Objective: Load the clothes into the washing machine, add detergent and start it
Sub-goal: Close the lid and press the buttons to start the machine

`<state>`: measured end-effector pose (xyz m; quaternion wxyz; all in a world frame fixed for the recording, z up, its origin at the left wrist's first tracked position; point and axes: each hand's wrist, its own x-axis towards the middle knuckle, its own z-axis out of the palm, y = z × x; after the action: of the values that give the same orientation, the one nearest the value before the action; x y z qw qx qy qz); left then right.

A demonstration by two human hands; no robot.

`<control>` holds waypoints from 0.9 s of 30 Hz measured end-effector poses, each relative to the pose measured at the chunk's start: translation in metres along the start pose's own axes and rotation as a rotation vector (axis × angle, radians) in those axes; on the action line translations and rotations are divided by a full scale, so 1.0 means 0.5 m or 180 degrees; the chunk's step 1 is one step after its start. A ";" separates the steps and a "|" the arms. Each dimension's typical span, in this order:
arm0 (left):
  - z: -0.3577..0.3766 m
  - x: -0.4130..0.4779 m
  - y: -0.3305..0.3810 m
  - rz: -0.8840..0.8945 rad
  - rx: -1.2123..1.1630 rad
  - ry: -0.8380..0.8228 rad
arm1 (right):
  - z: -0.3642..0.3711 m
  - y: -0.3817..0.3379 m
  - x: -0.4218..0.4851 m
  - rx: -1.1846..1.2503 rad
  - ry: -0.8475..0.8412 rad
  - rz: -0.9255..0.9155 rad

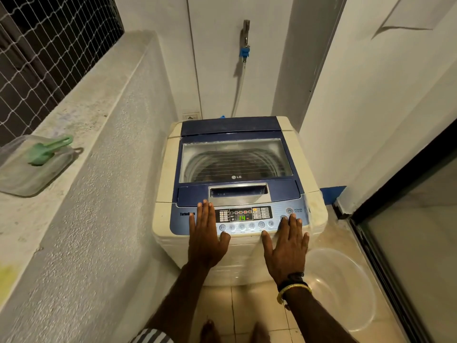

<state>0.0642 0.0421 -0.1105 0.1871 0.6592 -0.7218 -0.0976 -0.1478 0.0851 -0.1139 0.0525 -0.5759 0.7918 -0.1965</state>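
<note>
Washing machine: our top-loader [237, 201] stands in the corner, its glass lid [235, 162] shut, and the green display [241, 217] reads 14.
Left hand: our left hand [206, 233] lies flat on the control panel [279, 214], fingers open and holding nothing.
Right hand: our right hand [286, 248] lies spread and empty, fingertips [293, 219] at the buttons below the power key.
Floor: a clear plastic basin [343, 288] sits just beside the machine.
Ledge: a green scoop [47, 151] lies on a clear container.

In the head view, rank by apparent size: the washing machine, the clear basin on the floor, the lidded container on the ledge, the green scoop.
1. washing machine
2. clear basin
3. lidded container, though it is cropped at the frame edge
4. green scoop
</note>
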 end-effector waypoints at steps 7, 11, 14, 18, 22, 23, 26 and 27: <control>0.003 -0.001 -0.003 -0.0022 -0.0063 0.0035 | -0.003 0.001 -0.002 -0.0075 0.0042 -0.0002; 0.007 -0.002 -0.005 0.0033 -0.0069 0.0106 | -0.005 -0.004 0.006 -0.0235 0.0027 0.0062; 0.010 -0.003 -0.004 0.0059 -0.0072 0.0147 | -0.008 -0.009 0.017 -0.0362 0.0033 0.0095; 0.011 -0.002 -0.002 0.0048 -0.0048 0.0107 | -0.014 -0.013 0.026 -0.0342 0.0096 0.0149; 0.005 -0.003 -0.007 0.0104 0.0018 0.0036 | -0.020 -0.011 0.024 -0.0139 0.0190 0.0117; 0.004 -0.003 -0.009 0.0126 0.0044 0.0004 | -0.022 -0.010 0.024 -0.0097 0.0209 0.0104; -0.001 -0.003 -0.015 0.0145 0.0105 -0.0102 | -0.028 -0.016 0.032 -0.0014 0.0283 0.0088; -0.003 -0.002 -0.018 0.0146 0.0109 -0.0145 | -0.029 -0.020 0.037 -0.0015 0.0267 0.0054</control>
<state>0.0730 0.0425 -0.1129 0.1615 0.6431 -0.7424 -0.0960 -0.1496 0.0691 -0.0943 0.0196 -0.5606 0.7986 -0.2181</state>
